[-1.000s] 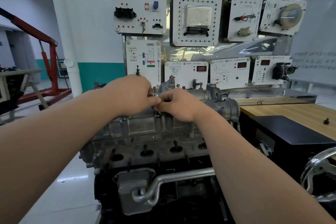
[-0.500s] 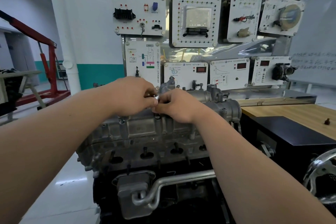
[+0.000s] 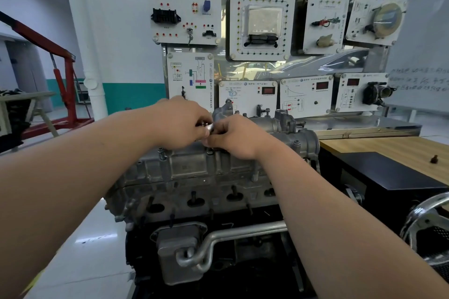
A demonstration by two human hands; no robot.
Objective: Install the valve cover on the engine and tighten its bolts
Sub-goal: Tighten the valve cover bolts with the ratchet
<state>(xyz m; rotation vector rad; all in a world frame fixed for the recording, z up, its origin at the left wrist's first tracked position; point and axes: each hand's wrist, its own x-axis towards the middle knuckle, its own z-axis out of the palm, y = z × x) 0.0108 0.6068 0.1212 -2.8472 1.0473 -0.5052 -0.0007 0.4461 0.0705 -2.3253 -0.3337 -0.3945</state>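
The grey cast valve cover (image 3: pixel 194 165) sits on top of the engine (image 3: pixel 201 204) in the middle of the head view. My left hand (image 3: pixel 177 124) and my right hand (image 3: pixel 238 137) meet above the cover's top edge. Between their fingertips shows a small shiny metal piece (image 3: pixel 208 128), a bolt or socket. Both hands pinch it with curled fingers. A bolt (image 3: pixel 161 153) stands on the cover's near left edge, another (image 3: pixel 296 143) on its right end. The cover's top under the hands is hidden.
A board of white training panels (image 3: pixel 262 22) stands right behind the engine. At the right are a wooden bench (image 3: pixel 388 150) with a small dark part (image 3: pixel 433 159), a black box (image 3: pixel 379 177) and a chromed wheel (image 3: pixel 425 221). A red engine hoist (image 3: pixel 60 70) stands at the far left.
Both hands have stayed together at the same spot on the cover. The shiny metal piece now shows more between the fingertips. The view shifted slightly.
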